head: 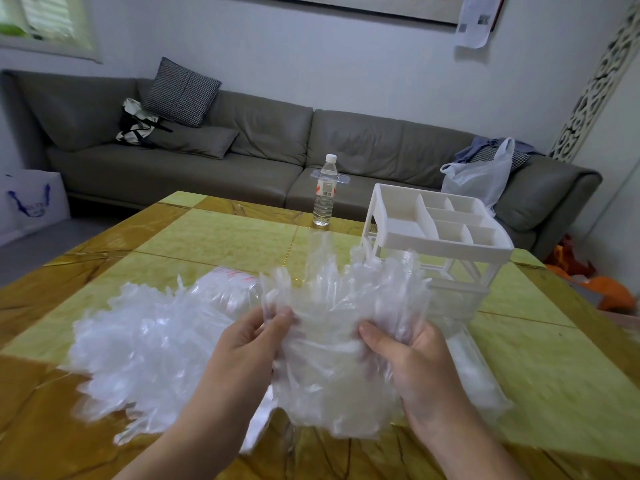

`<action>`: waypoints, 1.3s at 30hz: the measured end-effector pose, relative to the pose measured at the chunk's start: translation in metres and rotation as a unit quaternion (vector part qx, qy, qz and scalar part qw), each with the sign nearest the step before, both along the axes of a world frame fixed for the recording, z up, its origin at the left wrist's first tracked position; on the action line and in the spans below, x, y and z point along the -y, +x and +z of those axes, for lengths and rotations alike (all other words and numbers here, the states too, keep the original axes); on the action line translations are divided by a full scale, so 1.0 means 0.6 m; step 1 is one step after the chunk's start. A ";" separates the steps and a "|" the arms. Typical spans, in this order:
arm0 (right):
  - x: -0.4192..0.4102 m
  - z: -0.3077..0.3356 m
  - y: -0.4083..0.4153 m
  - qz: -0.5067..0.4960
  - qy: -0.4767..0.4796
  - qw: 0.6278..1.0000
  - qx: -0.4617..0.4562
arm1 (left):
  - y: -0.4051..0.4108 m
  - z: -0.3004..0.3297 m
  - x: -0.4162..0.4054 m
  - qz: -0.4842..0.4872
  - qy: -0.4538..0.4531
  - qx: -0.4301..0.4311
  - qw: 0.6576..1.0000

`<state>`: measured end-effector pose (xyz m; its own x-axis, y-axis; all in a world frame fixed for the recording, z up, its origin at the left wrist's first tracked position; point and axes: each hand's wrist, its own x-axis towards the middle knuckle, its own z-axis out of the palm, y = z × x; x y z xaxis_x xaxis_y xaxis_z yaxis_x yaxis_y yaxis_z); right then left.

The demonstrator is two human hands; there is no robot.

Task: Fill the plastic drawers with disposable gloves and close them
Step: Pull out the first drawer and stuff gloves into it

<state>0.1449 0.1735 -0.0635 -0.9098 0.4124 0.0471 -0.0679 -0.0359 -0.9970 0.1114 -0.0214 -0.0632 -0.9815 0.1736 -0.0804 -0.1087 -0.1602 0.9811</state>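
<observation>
Both hands hold one bunch of clear disposable gloves [341,327] above the table, fingers of the gloves pointing up. My left hand [244,351] pinches its left edge and my right hand [412,362] grips its right side. A bigger heap of clear gloves [138,344] lies on the table to the left, spilling from a plastic bag [228,289]. The white plastic drawer unit [440,223] stands at the right, its compartmented top tray empty. A clear drawer [474,365] is pulled out toward me at its base, with gloves inside, partly hidden by the bunch.
The yellow-green tiled table [214,237] carries a water bottle [325,192] at its far edge, left of the drawer unit. A grey sofa [242,150] with cushions and bags runs behind. Orange items [606,289] lie on the floor at the right.
</observation>
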 end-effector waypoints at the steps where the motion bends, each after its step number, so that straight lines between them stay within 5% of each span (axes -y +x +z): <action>1: -0.001 0.000 0.000 -0.001 0.003 1.000 0.001 | -0.001 -0.001 0.000 0.007 -0.005 -0.005 1.000; 22: 0.013 -0.009 0.002 0.045 -0.024 0.997 0.057 | 0.004 -0.011 -0.026 0.065 -0.071 -0.070 0.993; 25: 0.010 -0.009 0.001 0.021 -0.008 0.999 0.045 | 0.006 -0.004 -0.027 0.070 -0.026 -0.034 0.997; 30: 0.008 -0.004 0.001 0.001 0.027 0.999 0.029 | 0.019 -0.006 -0.013 -0.077 0.082 0.117 0.987; 35: 0.009 -0.010 -0.003 0.007 0.083 0.996 0.018 | 0.026 -0.010 -0.025 -0.102 0.055 0.117 0.986; 39: 0.008 -0.008 -0.002 0.070 -0.019 0.995 0.074 | 0.018 -0.010 -0.032 -0.065 -0.008 0.051 0.997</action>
